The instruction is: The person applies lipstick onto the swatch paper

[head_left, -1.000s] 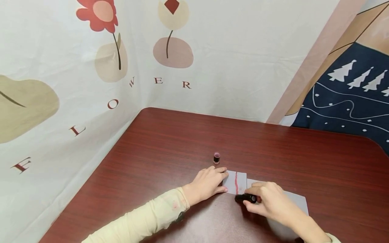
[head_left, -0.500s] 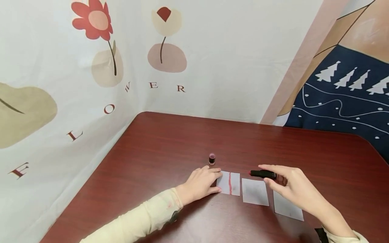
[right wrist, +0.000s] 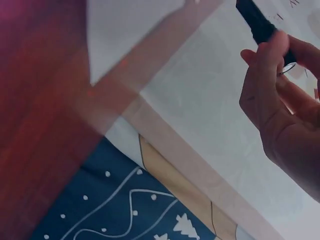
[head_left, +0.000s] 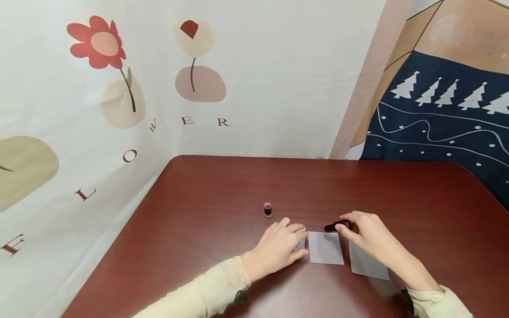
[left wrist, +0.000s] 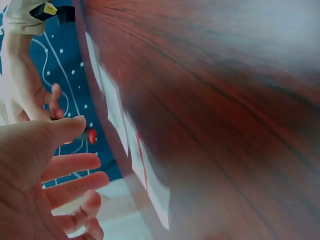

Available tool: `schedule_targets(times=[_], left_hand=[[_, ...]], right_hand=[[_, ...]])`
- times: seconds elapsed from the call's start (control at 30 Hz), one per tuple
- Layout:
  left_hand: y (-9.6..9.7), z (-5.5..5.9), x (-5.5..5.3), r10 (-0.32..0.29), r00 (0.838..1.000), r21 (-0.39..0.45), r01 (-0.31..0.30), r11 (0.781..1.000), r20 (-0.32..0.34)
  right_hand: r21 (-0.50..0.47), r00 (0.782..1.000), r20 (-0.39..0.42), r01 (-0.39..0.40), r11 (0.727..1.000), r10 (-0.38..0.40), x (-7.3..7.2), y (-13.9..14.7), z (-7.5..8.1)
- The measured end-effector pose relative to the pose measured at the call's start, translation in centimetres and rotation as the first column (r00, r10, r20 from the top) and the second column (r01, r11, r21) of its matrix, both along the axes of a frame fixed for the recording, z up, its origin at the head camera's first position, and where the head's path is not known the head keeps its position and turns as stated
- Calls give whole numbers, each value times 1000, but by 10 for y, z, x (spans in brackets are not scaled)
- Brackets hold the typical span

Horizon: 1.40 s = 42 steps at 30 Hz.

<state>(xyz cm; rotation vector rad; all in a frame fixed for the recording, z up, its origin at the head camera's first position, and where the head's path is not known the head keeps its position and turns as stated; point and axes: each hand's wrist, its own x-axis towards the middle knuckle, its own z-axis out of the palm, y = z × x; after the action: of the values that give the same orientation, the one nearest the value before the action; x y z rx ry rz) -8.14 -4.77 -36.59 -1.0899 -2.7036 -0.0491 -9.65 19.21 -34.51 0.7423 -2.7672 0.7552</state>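
Note:
My right hand (head_left: 370, 234) pinches a black lipstick (head_left: 331, 228) between thumb and fingers, just above the far edge of the middle paper square (head_left: 326, 248). Its red tip shows in the left wrist view; in the right wrist view the black tube (right wrist: 256, 24) points away from the fingers. My left hand (head_left: 274, 249) is over the leftmost paper, its fingers relaxed and hiding most of that sheet from the head view. A red stroke crosses this marked paper (left wrist: 156, 192) in the left wrist view. Under my right hand lies a third white paper (head_left: 367, 263), partly covered.
A small clear-and-black cap (head_left: 268, 210) with a pinkish top stands on the dark red wooden table (head_left: 207, 194), beyond my left hand. Printed fabric walls (head_left: 270, 88) rise along the table's back and left edges. A navy tree print (head_left: 437, 128) hangs at the right.
The lipstick has risen from the near end of the red stroke and moved right to the middle paper. My left hand has slid right over the marked paper. The head view has shifted.

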Motion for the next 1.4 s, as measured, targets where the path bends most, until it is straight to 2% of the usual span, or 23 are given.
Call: schedule_targets(times=[0.13, 0.37, 0.5, 0.67, 1.0, 1.2, 1.4], left_hand=[[10, -7, -1, 39, 999, -45, -38, 998, 4], [9, -19, 0, 19, 1000, -42, -19, 999, 1], [9, -19, -1, 20, 1000, -32, -20, 999, 4], [14, -13, -5, 28, 1000, -48, -27, 998, 12], [19, -8, -7, 36, 999, -87, -32, 996, 40], [24, -8, -5, 50, 996, -97, -44, 994, 68], [26, -12, -2, 50, 997, -95, -44, 995, 61]], right_hand=[[-2, 999, -30, -36, 999, 36, -5, -7, -6], [-12, 988, -90, -129, 992, 128, -5, -16, -18], [-29, 973, -153, -182, 983, 176, -8, -16, -18], [-28, 956, -218, -208, 978, 197, -11, -12, -16], [17, 971, -174, -162, 987, 162, -9, -10, -15], [20, 970, -184, -161, 987, 162, -8, -8, -17], [19, 970, -173, -172, 985, 173, -6, -5, -20]])
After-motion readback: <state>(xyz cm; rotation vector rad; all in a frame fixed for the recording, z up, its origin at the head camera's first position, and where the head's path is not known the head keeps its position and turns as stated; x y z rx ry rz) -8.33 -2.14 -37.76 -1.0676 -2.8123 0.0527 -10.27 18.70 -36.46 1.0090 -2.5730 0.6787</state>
